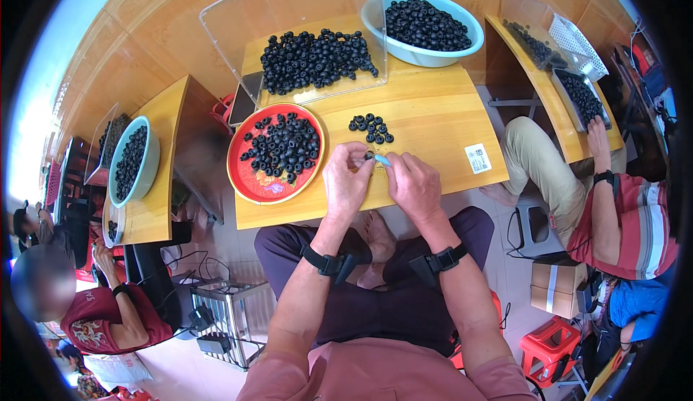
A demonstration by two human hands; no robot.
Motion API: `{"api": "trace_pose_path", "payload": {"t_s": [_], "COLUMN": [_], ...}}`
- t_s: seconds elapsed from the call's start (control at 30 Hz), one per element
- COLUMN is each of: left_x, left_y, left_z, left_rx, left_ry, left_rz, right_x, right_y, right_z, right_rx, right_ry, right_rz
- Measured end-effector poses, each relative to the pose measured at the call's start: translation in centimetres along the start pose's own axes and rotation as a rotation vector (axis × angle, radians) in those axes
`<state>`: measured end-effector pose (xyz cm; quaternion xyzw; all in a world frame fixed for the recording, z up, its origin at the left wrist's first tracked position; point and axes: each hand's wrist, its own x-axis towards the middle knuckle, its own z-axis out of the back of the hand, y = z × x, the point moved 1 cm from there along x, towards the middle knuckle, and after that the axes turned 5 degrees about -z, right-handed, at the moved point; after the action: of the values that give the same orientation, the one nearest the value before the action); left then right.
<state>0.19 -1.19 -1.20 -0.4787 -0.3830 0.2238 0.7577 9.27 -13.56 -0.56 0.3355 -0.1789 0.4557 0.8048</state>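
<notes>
Between the fingertips of my left hand [346,179] is a small round black part with a hole [369,155], like a bead or a little wheel. My right hand [416,186] pinches a short light-blue tool [382,160], its tip against or very close to that part. Both hands are over the near edge of the wooden table [433,112]. Just beyond them lies a small group of the same black parts [372,128]. To the left, a round red tray [235,166] with a gold rim holds many more.
A clear plastic box [238,54] stands at the back with a black heap [317,58] in it. Right of it is a light-blue basin [422,56], full. A white label [477,158] sticks to the table's right side. Co-workers sit at side tables, left and right.
</notes>
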Motion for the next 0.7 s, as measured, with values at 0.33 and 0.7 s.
{"api": "trace_pose_path", "payload": {"t_s": [0.33, 0.7], "left_x": [-0.3, 0.1], "left_y": [1.7, -0.4], "left_z": [0.3, 0.7], "left_rx": [-0.136, 0.05], "left_ry": [-0.013, 0.034], "left_rz": [0.047, -0.07], "right_x": [0.0, 0.0], "right_y": [-0.2, -0.2], "right_z": [-0.7, -0.5], "right_rx": [-0.065, -0.075], "right_ry": [-0.001, -0.016], "right_rz": [-0.088, -0.095]}}
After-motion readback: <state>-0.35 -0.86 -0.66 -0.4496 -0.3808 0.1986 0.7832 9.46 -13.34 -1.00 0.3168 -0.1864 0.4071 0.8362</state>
